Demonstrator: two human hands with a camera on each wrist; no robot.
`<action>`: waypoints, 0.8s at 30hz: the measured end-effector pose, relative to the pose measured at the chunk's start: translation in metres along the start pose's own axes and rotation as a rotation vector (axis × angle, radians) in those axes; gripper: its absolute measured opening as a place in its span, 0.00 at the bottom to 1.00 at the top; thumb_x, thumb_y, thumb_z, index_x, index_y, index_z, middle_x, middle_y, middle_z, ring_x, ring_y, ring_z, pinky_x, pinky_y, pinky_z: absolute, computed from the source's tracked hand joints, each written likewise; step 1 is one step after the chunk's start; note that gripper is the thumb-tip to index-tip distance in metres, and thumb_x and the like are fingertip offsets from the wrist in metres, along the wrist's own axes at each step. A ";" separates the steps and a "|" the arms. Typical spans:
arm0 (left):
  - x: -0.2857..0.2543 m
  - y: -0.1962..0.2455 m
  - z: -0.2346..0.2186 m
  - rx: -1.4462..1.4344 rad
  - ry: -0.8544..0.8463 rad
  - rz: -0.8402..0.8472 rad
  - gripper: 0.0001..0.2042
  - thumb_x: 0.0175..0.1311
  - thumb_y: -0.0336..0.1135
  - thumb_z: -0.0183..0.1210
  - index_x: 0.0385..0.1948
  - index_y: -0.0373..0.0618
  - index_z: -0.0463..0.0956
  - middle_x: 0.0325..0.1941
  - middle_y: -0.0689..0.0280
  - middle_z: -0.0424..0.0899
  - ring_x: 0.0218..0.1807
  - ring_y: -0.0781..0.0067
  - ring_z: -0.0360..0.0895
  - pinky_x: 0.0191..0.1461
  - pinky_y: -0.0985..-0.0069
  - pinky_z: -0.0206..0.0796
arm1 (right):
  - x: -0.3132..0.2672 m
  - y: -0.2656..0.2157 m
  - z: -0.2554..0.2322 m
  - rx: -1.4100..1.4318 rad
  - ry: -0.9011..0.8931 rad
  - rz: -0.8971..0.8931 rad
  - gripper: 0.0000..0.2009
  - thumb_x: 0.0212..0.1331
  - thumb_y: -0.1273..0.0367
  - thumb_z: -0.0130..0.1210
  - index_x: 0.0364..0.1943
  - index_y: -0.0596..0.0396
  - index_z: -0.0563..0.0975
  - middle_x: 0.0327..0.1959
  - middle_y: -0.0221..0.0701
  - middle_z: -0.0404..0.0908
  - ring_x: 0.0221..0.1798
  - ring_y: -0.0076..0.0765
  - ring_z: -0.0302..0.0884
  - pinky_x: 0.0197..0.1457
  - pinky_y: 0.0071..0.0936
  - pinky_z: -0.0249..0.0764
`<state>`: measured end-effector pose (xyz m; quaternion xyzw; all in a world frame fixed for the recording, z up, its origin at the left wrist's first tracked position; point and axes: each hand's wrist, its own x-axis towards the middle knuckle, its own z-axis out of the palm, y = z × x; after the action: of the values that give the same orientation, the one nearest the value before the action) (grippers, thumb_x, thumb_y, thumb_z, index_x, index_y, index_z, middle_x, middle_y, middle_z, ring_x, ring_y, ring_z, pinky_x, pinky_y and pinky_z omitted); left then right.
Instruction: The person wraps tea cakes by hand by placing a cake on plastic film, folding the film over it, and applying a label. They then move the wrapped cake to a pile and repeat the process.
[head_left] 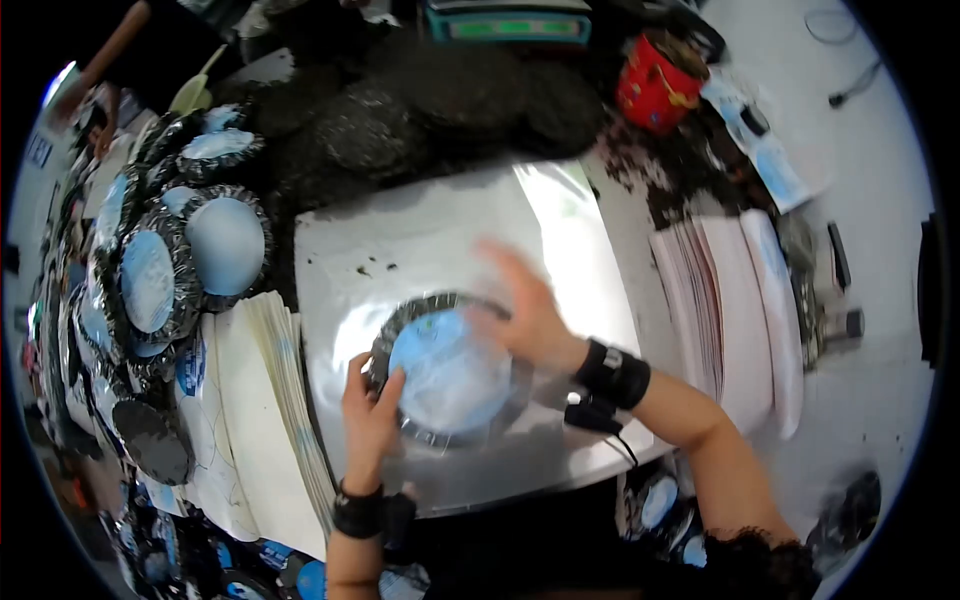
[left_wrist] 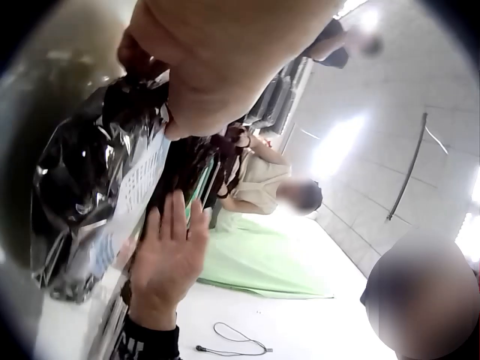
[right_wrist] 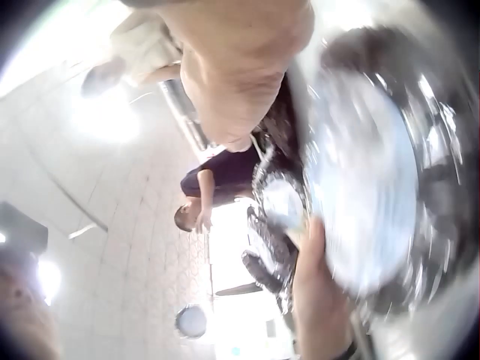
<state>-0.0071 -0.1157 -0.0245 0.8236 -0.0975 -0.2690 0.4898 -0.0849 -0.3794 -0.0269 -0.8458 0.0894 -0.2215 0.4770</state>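
A round bundle in shiny dark film with a blue-white printed disc on its face (head_left: 450,375) lies on the metal sheet (head_left: 400,230). My left hand (head_left: 372,412) grips its left edge, thumb on the near side and fingers round the rim. My right hand (head_left: 525,315), blurred, is over its upper right part with fingers extended. In the left wrist view the right hand (left_wrist: 171,259) shows flat with straight fingers beside the bundle (left_wrist: 90,195). The right wrist view shows the left hand (right_wrist: 319,300) with its thumb against the bundle's disc (right_wrist: 367,187).
Similar wrapped bundles (head_left: 228,245) are heaped at the left. Paper stacks lie left (head_left: 255,400) and right (head_left: 715,320). Dark round cakes (head_left: 470,90) line the back, near a green-lit scale (head_left: 510,27) and a red bucket (head_left: 660,85). Other people stand farther off.
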 end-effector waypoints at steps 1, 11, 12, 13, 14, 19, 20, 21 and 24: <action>-0.002 -0.001 -0.009 -0.134 0.018 -0.012 0.21 0.71 0.36 0.62 0.59 0.33 0.70 0.42 0.63 0.85 0.41 0.77 0.80 0.44 0.78 0.72 | 0.035 0.012 -0.014 -0.384 0.121 -0.140 0.43 0.54 0.63 0.68 0.74 0.62 0.61 0.74 0.52 0.64 0.78 0.59 0.57 0.82 0.56 0.46; 0.053 -0.010 -0.190 -0.157 0.586 0.354 0.22 0.79 0.45 0.49 0.65 0.40 0.71 0.57 0.58 0.79 0.59 0.64 0.75 0.65 0.63 0.65 | 0.173 0.099 -0.052 -0.917 0.373 -0.555 0.32 0.51 0.72 0.65 0.66 0.43 0.75 0.67 0.37 0.74 0.70 0.48 0.70 0.71 0.54 0.63; 0.055 0.025 -0.210 -0.532 0.635 0.347 0.22 0.80 0.47 0.45 0.65 0.42 0.71 0.59 0.60 0.78 0.59 0.68 0.75 0.65 0.66 0.65 | 0.144 0.073 -0.048 -0.951 0.384 -0.565 0.29 0.52 0.71 0.64 0.64 0.45 0.77 0.66 0.39 0.75 0.67 0.51 0.72 0.68 0.53 0.65; 0.052 0.020 -0.198 -0.504 0.617 0.445 0.23 0.80 0.48 0.46 0.66 0.43 0.71 0.60 0.61 0.77 0.60 0.67 0.75 0.64 0.67 0.66 | 0.101 0.026 -0.042 -0.858 0.316 -0.509 0.26 0.55 0.68 0.63 0.61 0.49 0.78 0.62 0.44 0.77 0.64 0.55 0.74 0.63 0.51 0.69; 0.046 0.014 -0.184 -0.479 0.599 0.557 0.23 0.79 0.49 0.47 0.66 0.43 0.70 0.61 0.62 0.77 0.61 0.67 0.75 0.63 0.68 0.68 | 0.061 0.018 -0.024 -0.847 0.247 -0.479 0.28 0.55 0.63 0.65 0.62 0.51 0.77 0.62 0.48 0.77 0.62 0.56 0.75 0.61 0.50 0.70; 0.007 -0.060 -0.001 -0.481 0.112 0.240 0.33 0.79 0.52 0.49 0.78 0.45 0.52 0.78 0.59 0.61 0.77 0.64 0.59 0.75 0.59 0.57 | -0.058 -0.029 0.022 -0.552 -0.185 -0.193 0.48 0.42 0.43 0.74 0.69 0.53 0.72 0.72 0.51 0.67 0.64 0.55 0.68 0.63 0.52 0.70; -0.004 -0.053 0.030 -0.785 0.039 0.153 0.37 0.78 0.51 0.50 0.81 0.49 0.44 0.83 0.61 0.52 0.83 0.66 0.48 0.77 0.54 0.53 | -0.045 -0.032 0.005 -0.512 -0.088 -0.187 0.49 0.44 0.43 0.73 0.70 0.53 0.71 0.74 0.52 0.64 0.70 0.58 0.65 0.69 0.56 0.65; -0.005 -0.050 0.038 -0.712 0.021 0.197 0.38 0.78 0.51 0.50 0.81 0.52 0.39 0.85 0.64 0.43 0.85 0.66 0.39 0.78 0.51 0.48 | -0.035 -0.023 -0.010 -0.540 -0.066 -0.139 0.48 0.45 0.43 0.73 0.71 0.54 0.70 0.74 0.53 0.63 0.73 0.58 0.62 0.73 0.57 0.61; 0.023 -0.028 0.064 -0.810 0.077 0.186 0.39 0.78 0.50 0.50 0.82 0.53 0.36 0.87 0.64 0.37 0.85 0.66 0.37 0.81 0.50 0.43 | -0.039 0.004 -0.016 -0.605 -0.181 -0.087 0.45 0.52 0.44 0.68 0.71 0.56 0.70 0.76 0.56 0.60 0.81 0.59 0.51 0.79 0.62 0.50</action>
<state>-0.0258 -0.1599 -0.0804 0.5615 -0.0392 -0.2091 0.7997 -0.1263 -0.3798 -0.0343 -0.9686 0.0722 -0.1291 0.1999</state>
